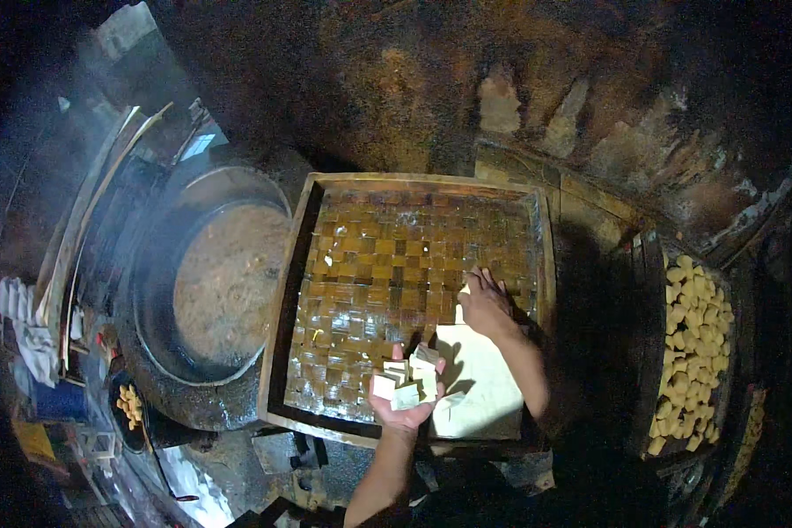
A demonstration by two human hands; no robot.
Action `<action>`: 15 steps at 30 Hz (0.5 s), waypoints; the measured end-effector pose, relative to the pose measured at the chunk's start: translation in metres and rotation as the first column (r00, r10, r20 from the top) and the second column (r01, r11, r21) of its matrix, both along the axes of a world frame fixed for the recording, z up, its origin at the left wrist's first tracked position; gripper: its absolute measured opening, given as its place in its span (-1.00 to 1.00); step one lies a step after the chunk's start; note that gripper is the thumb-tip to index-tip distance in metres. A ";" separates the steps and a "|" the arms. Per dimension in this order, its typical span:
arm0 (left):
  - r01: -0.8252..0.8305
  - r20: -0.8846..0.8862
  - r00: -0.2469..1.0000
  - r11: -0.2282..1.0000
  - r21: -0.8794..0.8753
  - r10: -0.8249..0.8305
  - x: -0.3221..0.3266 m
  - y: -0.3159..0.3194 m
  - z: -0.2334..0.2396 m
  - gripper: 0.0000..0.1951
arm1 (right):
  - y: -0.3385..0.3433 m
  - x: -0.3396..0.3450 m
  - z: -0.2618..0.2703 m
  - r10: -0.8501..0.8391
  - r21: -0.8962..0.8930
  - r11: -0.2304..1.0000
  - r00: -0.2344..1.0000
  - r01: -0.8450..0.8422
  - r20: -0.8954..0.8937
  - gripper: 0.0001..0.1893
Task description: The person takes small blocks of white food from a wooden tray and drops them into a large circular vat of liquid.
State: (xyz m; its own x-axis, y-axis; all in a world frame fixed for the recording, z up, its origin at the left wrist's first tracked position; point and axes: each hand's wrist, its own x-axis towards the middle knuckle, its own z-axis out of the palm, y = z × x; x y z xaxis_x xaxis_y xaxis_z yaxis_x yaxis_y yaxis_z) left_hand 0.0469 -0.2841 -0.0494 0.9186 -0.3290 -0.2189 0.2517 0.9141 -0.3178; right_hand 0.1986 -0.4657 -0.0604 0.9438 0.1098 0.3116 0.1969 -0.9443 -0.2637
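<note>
My left hand (404,414) is palm up over the near side of a wooden-framed tray with a woven strip bottom (376,277). Several white blocks (406,396) that look like cut tofu lie piled in its palm and between its fingers. A large white slab (475,389), likely tofu, rests in the tray's near right corner, partly in shadow. At the slab's far end my right hand (487,303) curls over a white tofu piece (461,313), its fingers bent down and partly hidden. Small white crumbs dot the woven bottom.
Left of the tray, a large round pan (231,284) holds steaming, foamy brown liquid. A long-handled ladle (150,455) carries yellowish pieces (129,406). On the right stands a long tray heaped with yellow pieces (692,356). Wooden poles (99,198) lean at the far left.
</note>
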 end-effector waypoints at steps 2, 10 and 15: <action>-0.029 0.031 0.999 0.999 0.045 0.028 0.002 0.006 0.002 -0.40 | 0.006 -0.003 0.025 0.092 0.189 0.982 0.876 0.000 -0.474 -0.64; -0.014 -0.061 0.998 0.997 0.074 0.019 0.014 -0.004 0.007 -0.41 | -0.005 0.001 0.040 0.264 0.492 0.868 0.895 -0.058 -0.360 -0.59; -0.054 -0.109 0.991 0.977 0.205 0.078 0.014 -0.004 0.004 -0.37 | 0.033 -0.066 0.071 0.707 0.932 0.361 0.646 0.019 -0.287 -0.68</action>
